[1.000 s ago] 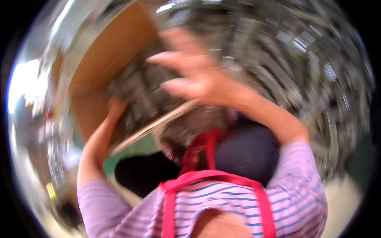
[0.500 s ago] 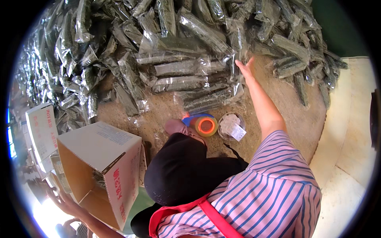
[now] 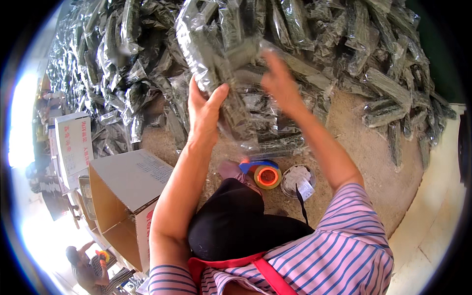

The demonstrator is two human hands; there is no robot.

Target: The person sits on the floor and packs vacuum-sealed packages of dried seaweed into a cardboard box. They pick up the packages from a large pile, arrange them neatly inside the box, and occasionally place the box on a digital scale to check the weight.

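Observation:
My left hand is closed around a clear plastic packet of dark green dried stuff that looks like seaweed. The packet stands at a tilt in front of me, its lower end over the floor near my foot. To its right, my right hand is blurred by motion, with thumb and fingers apart. It reaches over the packets at the near edge of the heap, and I see nothing in its grasp. Beneath both hands, several similar packets lie side by side in a stack.
A large heap of packets spreads across the far side. An open carton lies on its side at left, near another white carton. By my foot are a tape dispenser and a bowl of white slips. Another person is at lower left.
My left hand has come from beside the carton to the middle and now holds a packet. My right hand has shifted left and up over the heap. The view has shifted a little.

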